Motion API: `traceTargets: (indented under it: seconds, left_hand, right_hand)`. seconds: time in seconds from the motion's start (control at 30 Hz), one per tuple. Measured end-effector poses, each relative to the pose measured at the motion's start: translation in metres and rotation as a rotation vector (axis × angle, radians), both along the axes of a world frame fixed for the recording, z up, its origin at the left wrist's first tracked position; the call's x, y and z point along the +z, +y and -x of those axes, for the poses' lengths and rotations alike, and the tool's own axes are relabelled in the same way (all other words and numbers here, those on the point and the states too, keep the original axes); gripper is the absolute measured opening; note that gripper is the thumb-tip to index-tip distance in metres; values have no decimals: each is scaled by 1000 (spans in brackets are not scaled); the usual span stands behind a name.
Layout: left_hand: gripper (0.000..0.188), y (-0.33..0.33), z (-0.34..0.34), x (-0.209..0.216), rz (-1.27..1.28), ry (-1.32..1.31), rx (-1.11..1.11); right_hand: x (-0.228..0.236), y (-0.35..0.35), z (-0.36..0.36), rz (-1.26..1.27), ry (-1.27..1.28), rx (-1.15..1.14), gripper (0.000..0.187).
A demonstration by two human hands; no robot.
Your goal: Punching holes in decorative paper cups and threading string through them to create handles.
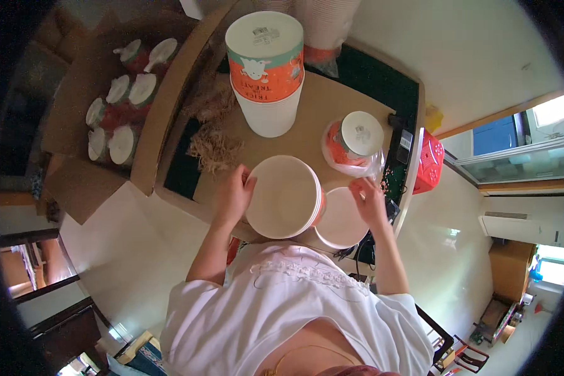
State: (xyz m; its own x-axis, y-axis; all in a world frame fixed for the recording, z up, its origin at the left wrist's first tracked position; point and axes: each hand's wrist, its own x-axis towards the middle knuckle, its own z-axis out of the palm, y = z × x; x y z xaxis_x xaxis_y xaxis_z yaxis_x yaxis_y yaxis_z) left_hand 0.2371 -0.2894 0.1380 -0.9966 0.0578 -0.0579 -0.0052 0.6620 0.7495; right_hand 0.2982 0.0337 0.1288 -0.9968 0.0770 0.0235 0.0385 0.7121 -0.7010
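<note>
My left hand (237, 193) grips the left rim of a nested stack of white paper buckets (281, 197), their open mouths tilted toward me. Thumb and fingers pinch that rim. To the right, my right hand (368, 199) is closed at the far right rim of a single white paper bucket (341, 219), which stands partly behind the stack. Just beyond the right hand, an upside-down orange-printed paper bucket (362, 133) sits with clear plastic wrap (373, 166) around its base. The undersides of the stack and the single bucket are hidden.
A tall upside-down stack of buckets (266, 62) stands at the table's back, beside bagged stacks (326, 31). Shredded brown filler (216, 147) lies on the left. A cardboard box (163, 113) holds several wrapped bucket stacks. A red plastic stool (429, 163) stands right of the table.
</note>
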Motion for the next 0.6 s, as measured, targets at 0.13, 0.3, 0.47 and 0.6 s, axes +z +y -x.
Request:
traceTargets:
  seconds: [0.13,0.3,0.47,0.6]
  left_hand:
    - [15,-5,2,-22,23,2,-14]
    - [15,-9,3,1,-61,3,60]
    - [14,11,22,22,100,135,91]
    - [13,26,41,22,225,350,10]
  right_hand:
    - [26,-65,2,463,-63,-25,22]
    - [63,-96,33,306,-93,45,26]
    - [58,-94,64,-3,104,115,22]
    - [20,-79,91,-97,202,140,19]
